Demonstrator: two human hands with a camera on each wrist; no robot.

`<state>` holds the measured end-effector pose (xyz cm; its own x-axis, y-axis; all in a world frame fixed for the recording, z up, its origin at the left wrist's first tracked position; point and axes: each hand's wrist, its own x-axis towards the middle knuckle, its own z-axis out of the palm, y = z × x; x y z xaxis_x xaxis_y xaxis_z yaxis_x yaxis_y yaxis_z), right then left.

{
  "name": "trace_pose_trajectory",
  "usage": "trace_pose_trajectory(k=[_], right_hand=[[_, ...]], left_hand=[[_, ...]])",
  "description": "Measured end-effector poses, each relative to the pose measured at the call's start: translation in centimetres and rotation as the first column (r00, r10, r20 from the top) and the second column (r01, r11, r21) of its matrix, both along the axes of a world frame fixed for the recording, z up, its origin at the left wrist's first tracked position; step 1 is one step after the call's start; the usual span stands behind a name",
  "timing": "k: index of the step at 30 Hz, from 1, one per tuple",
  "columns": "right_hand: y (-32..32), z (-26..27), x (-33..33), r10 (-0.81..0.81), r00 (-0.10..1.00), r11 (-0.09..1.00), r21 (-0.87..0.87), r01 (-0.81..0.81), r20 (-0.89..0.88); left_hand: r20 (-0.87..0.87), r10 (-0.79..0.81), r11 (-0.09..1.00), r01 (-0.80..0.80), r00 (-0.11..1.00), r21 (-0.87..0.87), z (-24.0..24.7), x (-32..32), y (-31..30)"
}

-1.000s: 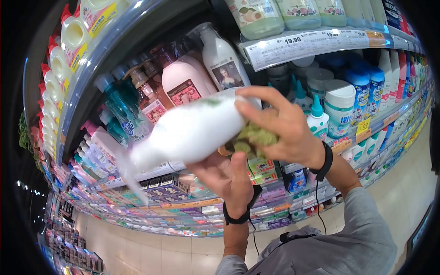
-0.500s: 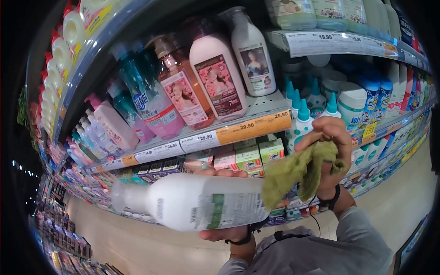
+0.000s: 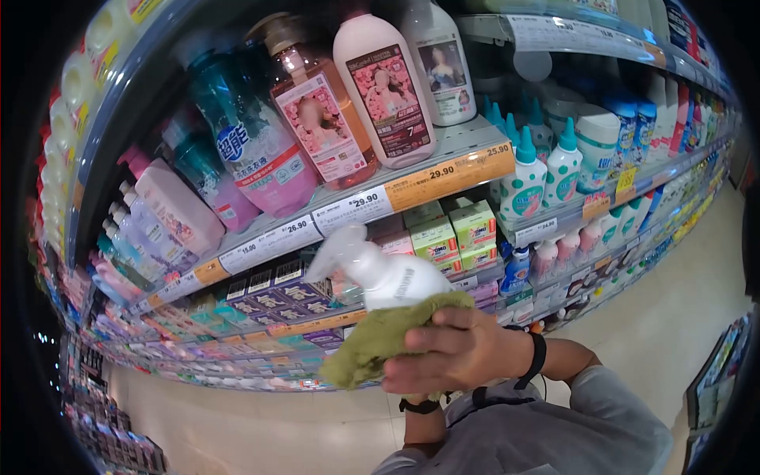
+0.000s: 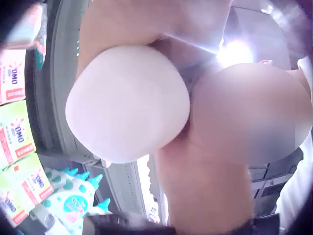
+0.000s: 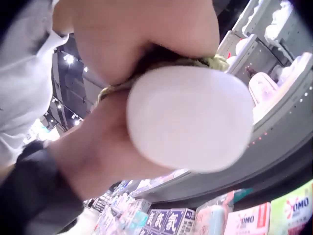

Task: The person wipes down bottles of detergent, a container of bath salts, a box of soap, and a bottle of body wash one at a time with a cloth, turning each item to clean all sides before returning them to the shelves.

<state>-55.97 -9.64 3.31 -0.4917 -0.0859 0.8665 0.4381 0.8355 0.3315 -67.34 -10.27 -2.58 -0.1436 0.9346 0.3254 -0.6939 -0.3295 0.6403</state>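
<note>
A white pump bottle [image 3: 404, 281] is tilted in front of the shelves, its nozzle toward the upper left. Over its lower body lies a crumpled green cloth [image 3: 368, 340], which my right hand [image 3: 459, 348] holds against the bottle with bent fingers. Behind the cloth and right hand, my left hand is mostly hidden in the head view. The right wrist view shows the left hand [image 5: 105, 142] gripping the bottle near its white base [image 5: 190, 117]. In the left wrist view the rounded base [image 4: 127, 103] faces the camera.
Pump bottles, including a pink one [image 3: 384, 87], stand on the shelf above a price rail [image 3: 348, 214]. Green-dotted white bottles [image 3: 522, 186] stand to the right. Boxes [image 3: 434, 241] fill the shelf below. Pale floor tiles [image 3: 317, 419] show beneath the shelving.
The bottle has swung from lying sideways to tilted upward, with its base toward me. The right hand has brought the cloth left and over the bottle. The shelves sit higher in the head view.
</note>
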Motion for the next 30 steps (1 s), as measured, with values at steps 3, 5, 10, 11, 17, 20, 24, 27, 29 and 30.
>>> trace_pose_trajectory(k=[3, 5, 10, 11, 17, 20, 24, 27, 29, 30], right_hand=[[0.1, -1.2, 0.2, -0.083, 0.997, 0.986, -0.142, 0.082, 0.000], [-1.0, -3.1, 1.3, -0.088, 0.991, 0.954, -0.276, 0.112, 0.098], [-2.4, -6.4, 2.8, 0.017, 1.000, 0.931, -0.364, -0.009, 0.019], [-2.1, -6.3, 3.6, 0.046, 0.999, 0.927, -0.373, -0.035, 0.018], [1.4, -0.9, 8.3, 0.288, 0.890, 0.550, -0.699, -0.456, -0.354], [2.0, 0.1, 11.2, 0.356, 0.794, 0.208, -0.787, -0.581, -0.493], [2.5, 0.9, 13.6, 0.357, 0.702, -0.019, -0.756, -0.654, -0.617], [2.8, 2.0, 15.5, 0.384, 0.736, -0.004, -0.798, -0.603, -0.558], [2.6, 1.7, 15.9, 0.369, 0.681, -0.053, -0.745, -0.665, -0.633], [2.6, 1.7, 16.0, 0.359, 0.651, -0.075, -0.716, -0.694, -0.668]], left_hand=[[-0.002, -0.040, 0.995, 0.039, 0.999, -0.092, -1.1, -1.1, -0.4], [-0.004, -0.053, 0.990, 0.052, 0.999, -0.133, -1.9, -1.8, -0.9], [-0.065, -0.096, 0.975, 0.081, 0.993, -0.209, -2.4, -2.3, -1.0], [-0.097, -0.105, 0.975, 0.083, 0.990, -0.206, -2.5, -1.9, -1.0], [-0.455, -0.090, 0.996, 0.068, 0.886, -0.065, -0.3, 1.7, -1.7], [-0.620, -0.043, 0.999, 0.049, 0.783, -0.008, 2.5, 4.0, -1.5], [-0.617, -0.102, 0.994, 0.059, 0.780, -0.091, 2.6, 6.4, -2.2], [-0.617, -0.131, 0.990, 0.072, 0.776, -0.120, 2.6, 8.1, -2.5], [-0.631, -0.147, 0.988, 0.091, 0.761, -0.121, 2.3, 8.9, -2.8], [-0.640, -0.154, 0.988, 0.098, 0.753, -0.122, 2.1, 9.3, -2.8]])
